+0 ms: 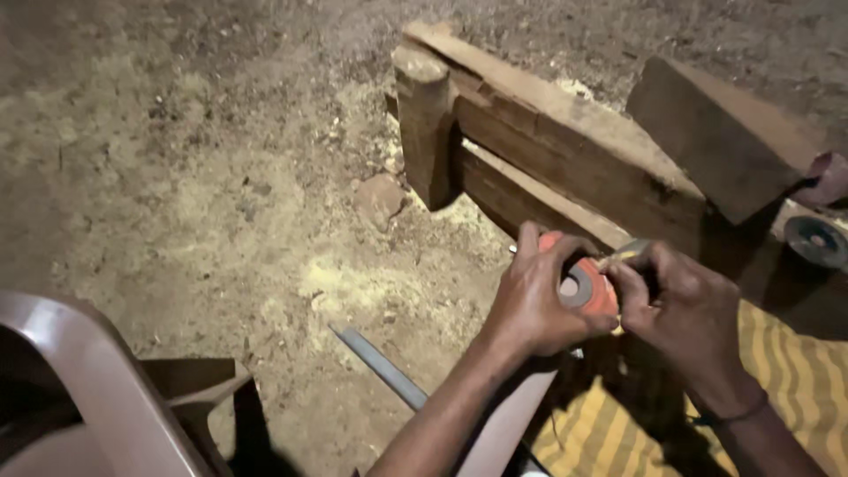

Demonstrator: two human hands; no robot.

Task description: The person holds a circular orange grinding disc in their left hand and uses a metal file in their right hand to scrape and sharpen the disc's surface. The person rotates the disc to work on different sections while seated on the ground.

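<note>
A sawdust-strewn dirt floor [221,177] spreads to the left; a rough wooden trestle frame [565,150] stands far right. Near it, the left hand [530,305] wraps a round orange tape measure [587,284] — grip pressed around its case — while the right hand [689,309] pinches its yellow blade tip [623,256].

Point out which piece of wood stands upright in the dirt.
The short round post at the bench's left end. The long planks run level, and the dark block lies slanted on top.

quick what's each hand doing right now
Left hand: closed around the orange tape measure.
Right hand: fingers pinched on the tape measure's yellow blade tip.
</note>
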